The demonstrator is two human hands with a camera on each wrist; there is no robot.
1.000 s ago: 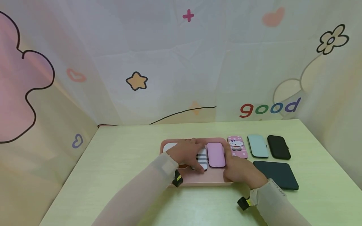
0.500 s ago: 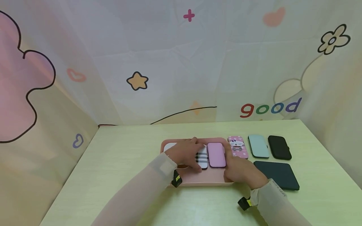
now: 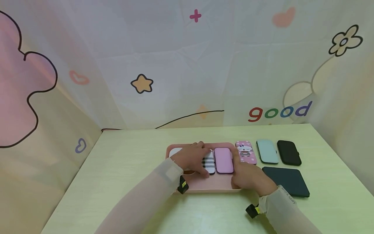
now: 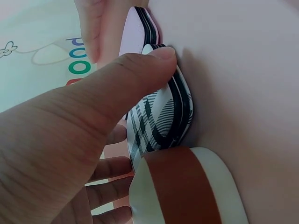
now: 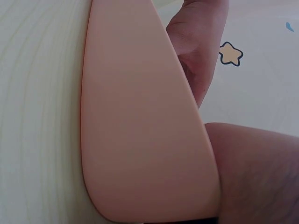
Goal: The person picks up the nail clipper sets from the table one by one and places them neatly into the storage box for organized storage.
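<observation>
My left hand (image 3: pixel 191 157) holds a small black-and-white plaid hard case (image 4: pixel 156 116) inside the pink tray (image 3: pixel 210 184). Its thumb presses the near end in the left wrist view, with the fingers along the far side. Beside that case, to the right, lies a plain pink case (image 3: pixel 224 160). A white case with a brown band (image 4: pixel 182 186) sits on the left, partly under my hand. My right hand (image 3: pixel 251 177) grips the tray's right end, index finger stretched along the side by the pink case; its other fingers are largely hidden.
Right of the tray lie a pink cartoon-cat case (image 3: pixel 245 152), a mint case (image 3: pixel 267 151) and a black case (image 3: pixel 288 152). Nearer me is a larger dark flat case (image 3: pixel 286 181). A printed curtain (image 3: pixel 175 65) hangs behind the table (image 3: pixel 131 146).
The plaid case has shifted slightly away from me and settled straighter beside the pink case, with my left hand on it. My right hand stays at the tray's right end.
</observation>
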